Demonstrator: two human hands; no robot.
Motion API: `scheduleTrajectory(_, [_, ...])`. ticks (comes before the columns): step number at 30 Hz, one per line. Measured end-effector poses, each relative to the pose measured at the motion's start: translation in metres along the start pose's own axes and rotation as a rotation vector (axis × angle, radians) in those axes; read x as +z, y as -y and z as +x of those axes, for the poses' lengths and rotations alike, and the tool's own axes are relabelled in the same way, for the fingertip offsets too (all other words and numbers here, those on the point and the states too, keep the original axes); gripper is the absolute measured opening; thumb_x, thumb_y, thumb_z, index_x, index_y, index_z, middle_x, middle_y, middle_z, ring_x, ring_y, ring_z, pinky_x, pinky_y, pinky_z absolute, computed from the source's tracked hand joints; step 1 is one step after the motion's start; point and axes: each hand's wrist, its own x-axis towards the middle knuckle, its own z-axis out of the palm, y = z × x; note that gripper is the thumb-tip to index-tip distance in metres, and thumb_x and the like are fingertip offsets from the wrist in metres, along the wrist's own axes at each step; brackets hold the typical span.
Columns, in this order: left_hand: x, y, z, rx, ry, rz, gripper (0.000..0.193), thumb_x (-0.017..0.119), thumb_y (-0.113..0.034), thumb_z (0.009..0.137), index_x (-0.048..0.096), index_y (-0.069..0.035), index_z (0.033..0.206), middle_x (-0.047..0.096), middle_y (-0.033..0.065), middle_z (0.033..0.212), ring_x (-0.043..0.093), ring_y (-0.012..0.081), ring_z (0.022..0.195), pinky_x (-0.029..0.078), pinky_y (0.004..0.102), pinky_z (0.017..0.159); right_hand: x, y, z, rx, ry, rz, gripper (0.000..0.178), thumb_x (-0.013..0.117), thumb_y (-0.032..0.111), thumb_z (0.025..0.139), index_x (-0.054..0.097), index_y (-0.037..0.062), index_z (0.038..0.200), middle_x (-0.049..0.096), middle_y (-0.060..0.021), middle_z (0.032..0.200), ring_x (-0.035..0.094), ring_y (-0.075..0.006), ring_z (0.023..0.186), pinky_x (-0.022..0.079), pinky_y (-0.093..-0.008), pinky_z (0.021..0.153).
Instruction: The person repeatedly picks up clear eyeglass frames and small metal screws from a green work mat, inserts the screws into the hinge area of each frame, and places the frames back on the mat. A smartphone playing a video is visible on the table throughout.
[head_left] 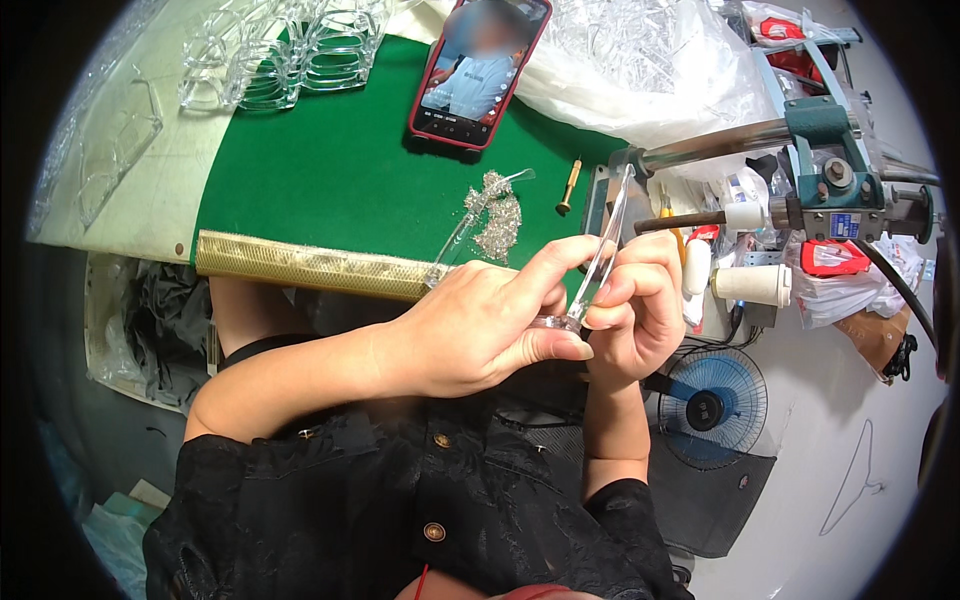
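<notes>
Both hands are closed on a pair of clear plastic eyeglasses (612,235), held up in front of my body. My left hand (465,335) pinches it near its lower end, thumb below and index finger stretched along it. My right hand (640,300) grips the same piece from the right, its fingers curled around the long clear arm that points up. Much of the eyeglasses is hidden by my fingers. Beyond my left hand, another clear eyeglass arm (455,245) slants past a pile of tiny metal parts (500,228); whether it joins the held piece I cannot tell.
A brass-coloured screwdriver (570,187) lies on the green mat (330,170). Behind it stand a phone (478,75) in a red case and stacked clear frames (335,50). A machine with a metal shaft (825,175) juts in from the right, above a fan (705,410).
</notes>
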Motion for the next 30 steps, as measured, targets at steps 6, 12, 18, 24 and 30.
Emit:
scheduleTrajectory(6, [-0.003, -0.005, 0.000, -0.054, 0.031, -0.023, 0.072, 0.063, -0.037, 0.088, 0.026, -0.004, 0.141, 0.062, 0.0106, 0.075, 0.064, 0.0272, 0.067, 0.048, 0.0319, 0.064, 0.001, -0.007, 0.004, -0.087, 0.007, -0.029, 0.022, 0.074, 0.026, 0.071, 0.060, 0.0083, 0.071, 0.054, -0.0038, 0.075, 0.048, -0.0192, 0.070, 0.039, -0.0288, 0.063])
scheduleTrajectory(12, [-0.002, -0.008, 0.005, -0.109, 0.071, -0.124, 0.070, 0.060, -0.037, 0.091, 0.024, -0.005, 0.142, 0.067, 0.0093, 0.082, 0.068, 0.0242, 0.076, 0.051, 0.0308, 0.071, -0.002, -0.012, 0.009, -0.156, 0.000, -0.062, 0.028, 0.071, 0.035, 0.071, 0.061, 0.0099, 0.069, 0.055, -0.0026, 0.075, 0.048, -0.0193, 0.071, 0.039, -0.0296, 0.065])
scheduleTrajectory(18, [0.001, -0.006, 0.009, -0.122, 0.081, -0.155, 0.070, 0.057, -0.038, 0.093, 0.022, -0.005, 0.143, 0.067, 0.0080, 0.082, 0.068, 0.0212, 0.076, 0.051, 0.0306, 0.072, -0.006, -0.016, 0.013, -0.202, 0.000, -0.099, 0.029, 0.069, 0.039, 0.072, 0.061, 0.0115, 0.068, 0.056, -0.0014, 0.075, 0.047, -0.0191, 0.072, 0.039, -0.0304, 0.066])
scheduleTrajectory(24, [0.005, -0.002, 0.018, -0.067, 0.067, -0.125, 0.072, 0.056, -0.041, 0.093, 0.021, -0.003, 0.143, 0.066, 0.0109, 0.092, 0.066, 0.0201, 0.086, 0.049, 0.0302, 0.078, -0.010, -0.021, 0.009, -0.176, -0.080, -0.074, 0.026, 0.071, 0.033, 0.075, 0.062, 0.0090, 0.070, 0.054, -0.0029, 0.075, 0.047, -0.0202, 0.072, 0.039, -0.0310, 0.066])
scheduleTrajectory(30, [0.013, 0.006, 0.042, -0.008, 0.032, -0.159, 0.082, 0.052, -0.049, 0.092, 0.012, 0.001, 0.144, 0.059, 0.0116, 0.108, 0.058, 0.0196, 0.102, 0.042, 0.0329, 0.092, -0.022, -0.018, -0.013, 0.149, -0.122, 0.069, 0.026, 0.071, 0.025, 0.080, 0.067, 0.0007, 0.088, 0.054, -0.0061, 0.084, 0.046, -0.0195, 0.084, 0.038, -0.0295, 0.077])
